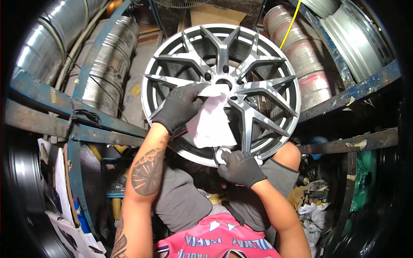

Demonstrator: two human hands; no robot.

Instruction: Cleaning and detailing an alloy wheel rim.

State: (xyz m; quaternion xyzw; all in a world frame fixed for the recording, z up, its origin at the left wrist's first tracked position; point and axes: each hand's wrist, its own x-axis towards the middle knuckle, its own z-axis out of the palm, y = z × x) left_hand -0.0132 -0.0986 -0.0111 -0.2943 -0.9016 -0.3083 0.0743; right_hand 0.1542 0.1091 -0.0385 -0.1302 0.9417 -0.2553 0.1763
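An alloy wheel rim (pixel 223 51) with bright Y-shaped spokes and dark sides faces up before me, above my knees. My left hand (pixel 185 101), in a black work glove, pinches a white cloth (pixel 211 124) close to the hub bore (pixel 224 83). The cloth drapes down over the lower spokes and hides part of them. At the near edge of the rim, my right hand (pixel 240 166), also in a black glove, is closed around a white wad (pixel 222 155); whether it is cloth or paper I cannot tell.
Blue-painted metal frames (pixel 106 132) flank me on the left and right (pixel 348 92). Stacks of rims stand behind them, at left (pixel 108 61) and right (pixel 300 58). A yellow cord (pixel 291 24) hangs at the back right. Crumpled rags (pixel 311 216) and tools lie low at right.
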